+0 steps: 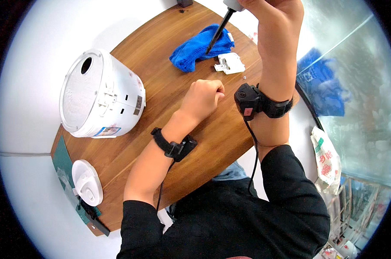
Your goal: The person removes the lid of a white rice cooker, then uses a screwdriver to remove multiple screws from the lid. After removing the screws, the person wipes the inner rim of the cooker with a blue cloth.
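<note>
My right hand [275,9] is raised at the top right, wrapped round the grey handle of a screwdriver [220,31]. Its black shaft slants down to the left, the tip appearing over the edge of a crumpled blue cloth [191,52]. Beside the cloth lies a flat white plastic part [232,63] with a small tab, and a tiny pale piece [244,77] sits just below it. My left hand [204,97] rests closed in the middle of the wooden table; whatever its curled fingers hold, if anything, is hidden.
A white round appliance body [113,97] with a dark hole in its end stands on the left. Nearer lie a white round lid [87,182], a green mat [66,172] and a black strip-like object [96,220]. Cables hang from both wrist-worn devices. A white bag [326,162] is at the right.
</note>
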Available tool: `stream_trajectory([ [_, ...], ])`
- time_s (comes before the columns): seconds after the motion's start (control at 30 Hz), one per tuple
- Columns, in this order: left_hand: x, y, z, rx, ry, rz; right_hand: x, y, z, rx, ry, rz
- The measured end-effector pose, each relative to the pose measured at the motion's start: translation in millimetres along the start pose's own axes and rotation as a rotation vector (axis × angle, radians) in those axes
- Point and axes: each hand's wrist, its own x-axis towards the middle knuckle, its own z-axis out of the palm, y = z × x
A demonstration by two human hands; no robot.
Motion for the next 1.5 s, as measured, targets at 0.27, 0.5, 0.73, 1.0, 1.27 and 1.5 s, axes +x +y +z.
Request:
stream_trajectory([
  [0.27, 10, -5, 20, 0.258, -0.025, 0.152, 1, 12, 6, -0.079, -0.04, 0.079],
  [0.5, 11, 1, 16, 0.396, -0.073, 0.187, -2, -3, 17, -0.29, -0.094, 0.226],
  [0.73, -18, 12, -33, 0.09, -0.009, 0.042, -6, -6, 20, -0.171, -0.079, 0.17],
  [1.0, -129, 81, -189, -0.064, 0.083, 0.003, -22, 10, 34, -0.002, -0.25, 0.04],
  [1.27, -201, 13, -269, 0.32, 0.602, -0.152, -62, 24, 142, 0.167, -0.289, 0.205],
  [1.5, -198, -33, -271, 0.255, 0.561, -0.237, -83, 27, 217, 0.21, -0.364, 0.319],
])
